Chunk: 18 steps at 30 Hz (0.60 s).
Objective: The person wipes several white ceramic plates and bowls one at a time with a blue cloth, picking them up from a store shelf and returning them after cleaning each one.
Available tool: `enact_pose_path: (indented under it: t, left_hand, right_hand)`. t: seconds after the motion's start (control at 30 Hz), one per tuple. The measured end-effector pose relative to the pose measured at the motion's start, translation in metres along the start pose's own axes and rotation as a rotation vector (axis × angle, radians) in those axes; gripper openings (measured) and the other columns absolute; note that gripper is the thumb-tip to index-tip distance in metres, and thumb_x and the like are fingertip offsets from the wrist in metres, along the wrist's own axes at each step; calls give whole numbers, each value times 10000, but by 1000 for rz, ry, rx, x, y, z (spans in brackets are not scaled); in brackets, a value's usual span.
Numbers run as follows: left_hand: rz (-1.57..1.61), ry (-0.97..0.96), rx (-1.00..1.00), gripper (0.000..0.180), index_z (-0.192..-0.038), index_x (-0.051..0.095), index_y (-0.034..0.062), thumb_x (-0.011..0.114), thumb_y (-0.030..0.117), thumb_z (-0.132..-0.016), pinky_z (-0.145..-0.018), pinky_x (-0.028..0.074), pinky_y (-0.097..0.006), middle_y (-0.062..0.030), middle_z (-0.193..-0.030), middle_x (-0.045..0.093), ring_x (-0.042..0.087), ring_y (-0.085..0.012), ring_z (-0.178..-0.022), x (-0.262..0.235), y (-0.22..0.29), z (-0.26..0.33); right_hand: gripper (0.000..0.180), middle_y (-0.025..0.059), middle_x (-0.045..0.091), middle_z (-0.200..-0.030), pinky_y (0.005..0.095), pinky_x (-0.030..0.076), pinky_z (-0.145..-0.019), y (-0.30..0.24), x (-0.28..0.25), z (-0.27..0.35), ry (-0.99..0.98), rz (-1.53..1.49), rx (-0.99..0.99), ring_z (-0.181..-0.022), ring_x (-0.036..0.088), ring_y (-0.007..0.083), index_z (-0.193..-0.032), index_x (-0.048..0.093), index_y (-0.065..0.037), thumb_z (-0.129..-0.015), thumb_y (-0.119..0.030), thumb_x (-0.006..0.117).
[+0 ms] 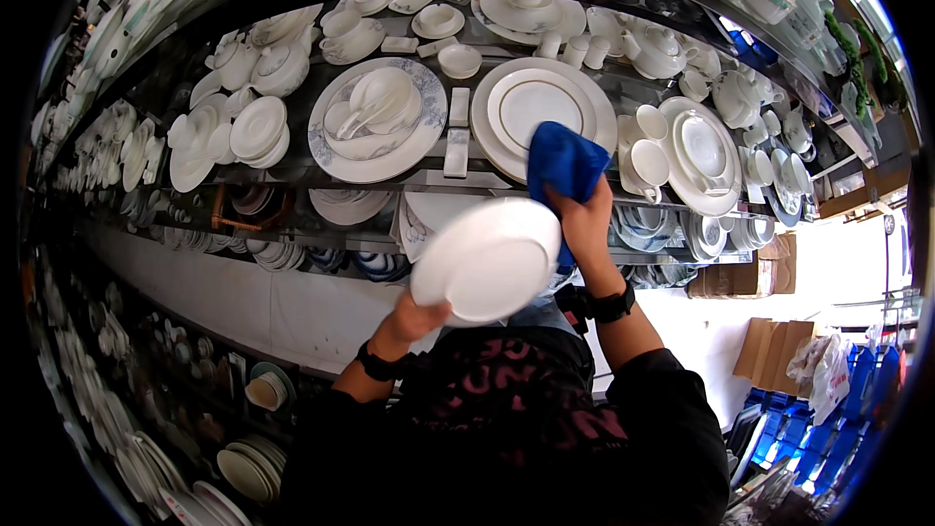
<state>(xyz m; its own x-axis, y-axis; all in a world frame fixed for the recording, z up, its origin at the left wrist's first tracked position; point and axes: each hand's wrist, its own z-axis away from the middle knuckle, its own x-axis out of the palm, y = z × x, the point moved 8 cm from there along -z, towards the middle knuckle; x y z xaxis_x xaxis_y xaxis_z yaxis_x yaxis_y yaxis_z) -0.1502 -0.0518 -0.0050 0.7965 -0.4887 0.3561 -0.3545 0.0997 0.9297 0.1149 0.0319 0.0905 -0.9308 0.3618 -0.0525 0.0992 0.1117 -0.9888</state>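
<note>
Left hand (417,317) holds white plate (487,258), seemingly overlapping right hand's (584,224) blue cloth (565,164)

Dark tiered shelf (458,178), long, curving away left. Middle tier: large blue-patterned plate (336,151) propped upright, bowls resting against its face; gold-rimmed white plate (506,102) beside it; stacked white plates (255,129) to the left; cups and saucers (651,161) to the right. Upper tier: teapots (657,51), small dishes (437,21).

One white plate (485,260) and one blue cloth (565,164) are in two hands, each wrist wearing one black band, before shelves holding too many dishes to count.
</note>
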Motion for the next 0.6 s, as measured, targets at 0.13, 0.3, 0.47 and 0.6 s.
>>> enact_pose_path:
  t: [0.13,0.3,0.47,0.6]
  left_hand:
    - [124,-29,33,530,-1369,401,-41,611,166,-928,-1014,376,-341,-131,-1327,517,486,-206,-1207,27,49,-11]
    - [268,118,-60,547,-1393,355,-32,579,186,-944,-1034,359,-371,-120,-1343,500,465,-233,-1244,1,33,-16]
    - [448,154,8,555,-1423,309,-6,540,188,-957,-1058,355,-423,-137,-1394,448,452,-280,-1268,5,41,-34]
    - [616,323,125,562,-1440,277,12,507,215,-969,-1075,343,-456,-147,-1415,419,430,-306,-1287,11,61,-58]
  right_hand:
    - [478,129,628,-1065,330,483,-842,-74,18,0,-72,315,-441,-980,610,258,-1127,608,-20,-663,42,707]
    - [448,158,572,-962,370,472,-733,-123,23,30,58,466,-844,-840,580,329,-1036,635,-18,-594,13,696]
    - [507,139,560,-973,407,455,-744,-109,53,42,-153,588,-781,-880,538,342,-1005,632,-33,-501,18,654]
    - [420,172,558,-943,415,464,-730,-68,50,55,-140,572,-624,-834,552,361,-993,621,3,-587,-40,720]
